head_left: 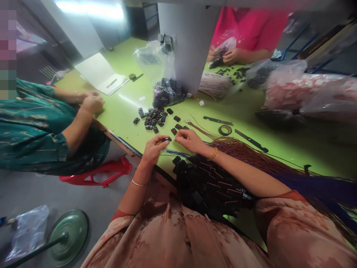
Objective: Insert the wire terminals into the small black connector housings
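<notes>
Pinched in my left hand (153, 149) is a small black connector (166, 139), near the table's front edge. My right hand (190, 140) is closed just right of it, fingertips around a thin wire end with a pale tip; the wire is mostly hidden. Behind my hands lies a pile of black connectors with red parts (152, 120). Brown wires (237, 145) fan out to the right, with their tips near my right hand. Blue wires (178, 152) run below my hands. A heap of black parts with wires (212, 182) lies in front of my body.
A roll of black tape (224, 130) sits between two dark flat strips. Beyond are a bag of black parts (167, 93), a grey pillar (186, 44), an open notebook (102, 74) and pink-filled bags (301, 91). One person works at left, another across the table.
</notes>
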The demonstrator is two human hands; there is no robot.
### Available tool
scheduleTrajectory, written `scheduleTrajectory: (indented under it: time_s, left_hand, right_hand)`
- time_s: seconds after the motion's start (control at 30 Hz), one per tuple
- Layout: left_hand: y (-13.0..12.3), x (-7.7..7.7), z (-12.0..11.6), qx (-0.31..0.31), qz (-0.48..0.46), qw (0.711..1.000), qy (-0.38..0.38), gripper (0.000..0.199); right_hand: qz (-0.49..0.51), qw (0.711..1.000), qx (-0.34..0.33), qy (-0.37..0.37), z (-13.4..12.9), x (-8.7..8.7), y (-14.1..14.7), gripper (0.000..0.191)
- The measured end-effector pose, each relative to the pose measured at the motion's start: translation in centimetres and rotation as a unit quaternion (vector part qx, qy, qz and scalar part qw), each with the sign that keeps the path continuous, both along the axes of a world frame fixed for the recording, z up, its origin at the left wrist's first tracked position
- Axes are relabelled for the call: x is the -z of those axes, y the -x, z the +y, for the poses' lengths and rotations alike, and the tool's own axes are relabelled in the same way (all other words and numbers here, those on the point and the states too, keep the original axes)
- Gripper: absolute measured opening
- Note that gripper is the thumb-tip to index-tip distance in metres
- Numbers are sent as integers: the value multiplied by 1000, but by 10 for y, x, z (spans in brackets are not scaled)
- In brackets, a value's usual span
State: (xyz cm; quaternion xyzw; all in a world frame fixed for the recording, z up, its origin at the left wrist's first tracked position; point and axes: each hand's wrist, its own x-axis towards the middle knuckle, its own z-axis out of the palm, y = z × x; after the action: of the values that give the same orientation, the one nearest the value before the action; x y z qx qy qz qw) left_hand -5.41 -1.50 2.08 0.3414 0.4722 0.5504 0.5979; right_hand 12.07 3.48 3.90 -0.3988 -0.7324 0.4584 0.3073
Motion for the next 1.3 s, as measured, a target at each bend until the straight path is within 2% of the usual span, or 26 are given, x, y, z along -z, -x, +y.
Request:
scheduleTrajectory:
  time_s: [0.2,0.3,0.47,0.7,0.93,1.13,1.3]
  left_hand:
    - [0,-4,0,37,-63,997,37,45]
    - [0,-3,2,44,-70,996,31,49]
    - [0,5,7,11,-103,994,32,34]
    - [-6,6,8,23,-159,986,52,26]
    - [-8,5,7,23,-160,985,59,26]
    - [-9,5,7,-8,-133,989,65,34]
    - [-20,6,2,-40,-92,994,46,35]
  right_hand:
    - [9,1000,-22,-2,0,0,0,17]
    - [-8,1000,-22,-16,0,1,0,20]
    - [-32,999,-31,-17,0,2,0,22]
    - [-36,998,-42,-15,-1,2,1,22]
    - [-54,998,-39,-15,-1,2,1,22]
    - [-55,997,-35,-31,-3,4,2,21]
    - [-54,997,-33,-37,-3,6,3,26]
